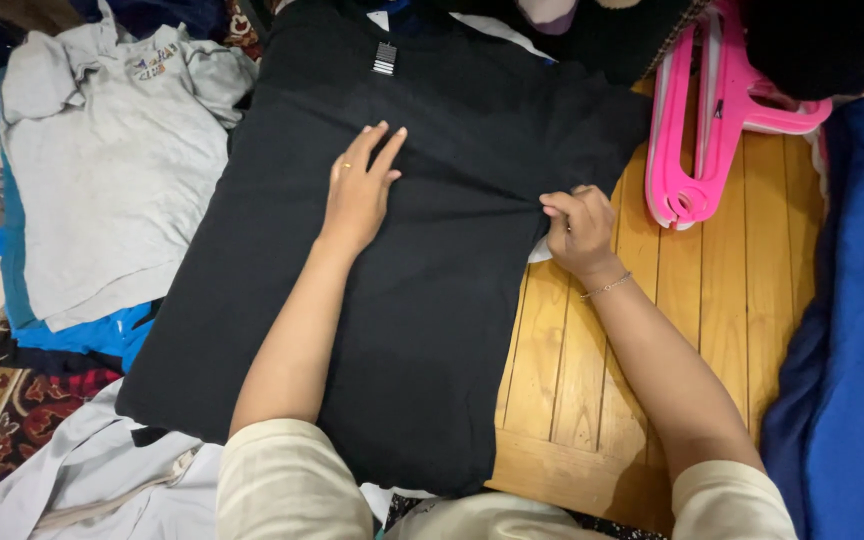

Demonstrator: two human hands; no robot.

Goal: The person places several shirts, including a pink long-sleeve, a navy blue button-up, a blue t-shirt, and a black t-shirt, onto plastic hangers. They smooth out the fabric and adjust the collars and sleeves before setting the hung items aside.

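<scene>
Two hands work a black shirt [422,260] spread mid-frame on the wooden surface [672,330]: left hand [360,190] flat, fingers open; right hand [577,228] pinching its right edge. Folding looks barely begun.

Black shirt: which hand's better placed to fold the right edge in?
Right. The right hand already pinches the black shirt at its right edge; the left hand lies flat mid-shirt, likely better for pinning.

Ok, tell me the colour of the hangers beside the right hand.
Bright pink hangers, seen in the head view.
</scene>
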